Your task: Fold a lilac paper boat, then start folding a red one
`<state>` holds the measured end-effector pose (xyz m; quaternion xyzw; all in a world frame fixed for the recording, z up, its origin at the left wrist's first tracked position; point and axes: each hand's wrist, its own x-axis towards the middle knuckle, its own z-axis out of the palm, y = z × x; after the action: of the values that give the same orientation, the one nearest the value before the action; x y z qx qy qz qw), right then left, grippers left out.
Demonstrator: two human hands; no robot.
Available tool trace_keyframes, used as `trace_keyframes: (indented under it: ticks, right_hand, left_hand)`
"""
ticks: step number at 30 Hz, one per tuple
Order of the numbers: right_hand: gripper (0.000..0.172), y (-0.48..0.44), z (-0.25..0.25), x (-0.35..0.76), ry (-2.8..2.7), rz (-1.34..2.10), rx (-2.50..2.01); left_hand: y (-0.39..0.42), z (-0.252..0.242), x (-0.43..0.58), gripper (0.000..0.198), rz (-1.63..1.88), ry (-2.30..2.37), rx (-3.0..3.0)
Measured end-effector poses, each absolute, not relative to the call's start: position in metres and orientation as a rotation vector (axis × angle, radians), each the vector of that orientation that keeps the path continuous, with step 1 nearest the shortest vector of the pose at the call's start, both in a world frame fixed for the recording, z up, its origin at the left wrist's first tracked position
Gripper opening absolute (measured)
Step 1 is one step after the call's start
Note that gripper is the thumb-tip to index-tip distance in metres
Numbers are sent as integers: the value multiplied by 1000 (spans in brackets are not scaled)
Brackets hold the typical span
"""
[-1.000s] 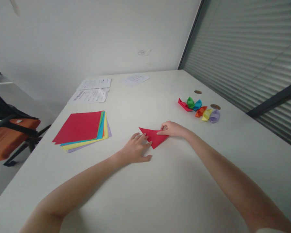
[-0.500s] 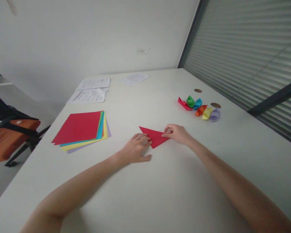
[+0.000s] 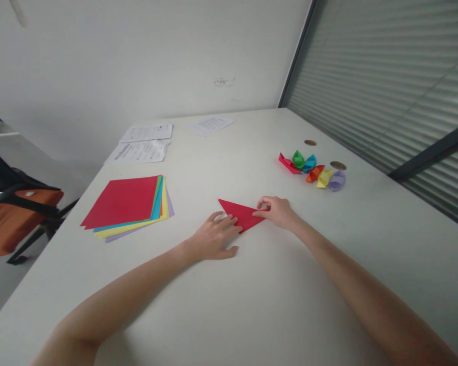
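Note:
A red sheet of paper (image 3: 245, 213), folded into a triangle, lies on the white table with one long edge toward the back and a corner toward me. My left hand (image 3: 213, 238) rests flat with fingers spread, several fingertips on the paper's left part and the thumb on the table. The right corner of the triangle is pinched between the thumb and fingers of my right hand (image 3: 277, 211), which hides that tip.
A fanned stack of coloured paper (image 3: 124, 201), red on top, lies at the left. Several small folded paper pieces (image 3: 309, 163) sit at the right, near two round table inserts (image 3: 338, 165). Printed sheets (image 3: 141, 151) lie at the back. An orange chair (image 3: 21, 218) stands left of the table.
The fingers of my left hand have spread a little and slid slightly toward me along the paper. My right hand keeps its pinch, and the folded sheet has hardly moved.

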<state>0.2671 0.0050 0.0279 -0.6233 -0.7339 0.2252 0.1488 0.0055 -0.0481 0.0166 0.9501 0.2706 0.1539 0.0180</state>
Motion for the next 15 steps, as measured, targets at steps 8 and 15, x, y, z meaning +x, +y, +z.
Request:
trace_keyframes:
  ticks: [8,15]
  right_hand:
    - [24,4,32,266,-2109,645,-1791]
    - [23,-4,27,261,-2012,876,-1499]
  left_hand:
    - [-50,18,3,47,462,792,2989]
    - [-49,12,3,54,686,891,2853]
